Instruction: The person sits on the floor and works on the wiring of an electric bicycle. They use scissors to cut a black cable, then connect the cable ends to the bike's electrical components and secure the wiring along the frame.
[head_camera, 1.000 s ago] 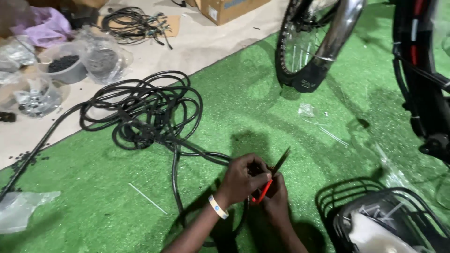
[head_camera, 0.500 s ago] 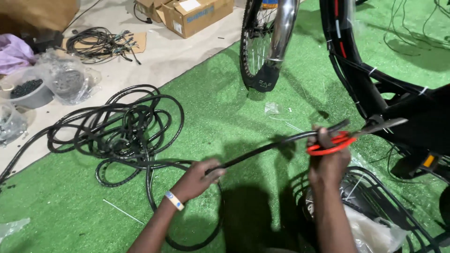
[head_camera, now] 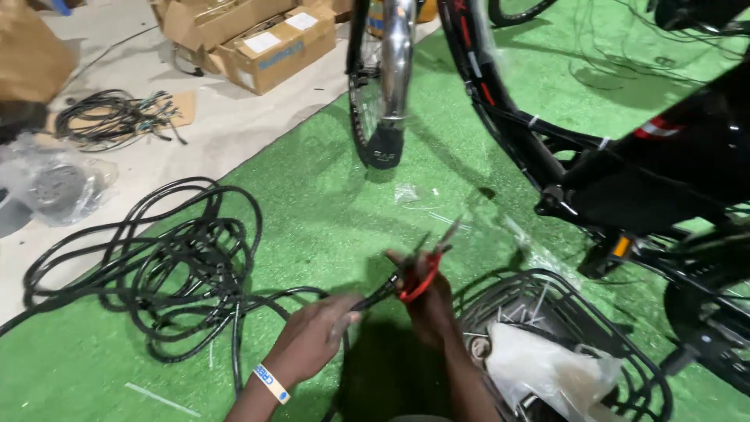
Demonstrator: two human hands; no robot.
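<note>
Head view shows the left hand (head_camera: 312, 337) pinching the black cable (head_camera: 373, 295) while the right hand (head_camera: 428, 301) grips red-handled cutters (head_camera: 420, 273); keeping the cable taut near the blades should help.

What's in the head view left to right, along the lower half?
Coiled black cable → left hand gripping the cable end → right hand holding red-handled cutters → black wire basket with a white bag inside.

Left hand (head_camera: 312, 337) and right hand (head_camera: 428, 301) both closed, held close together.
</note>
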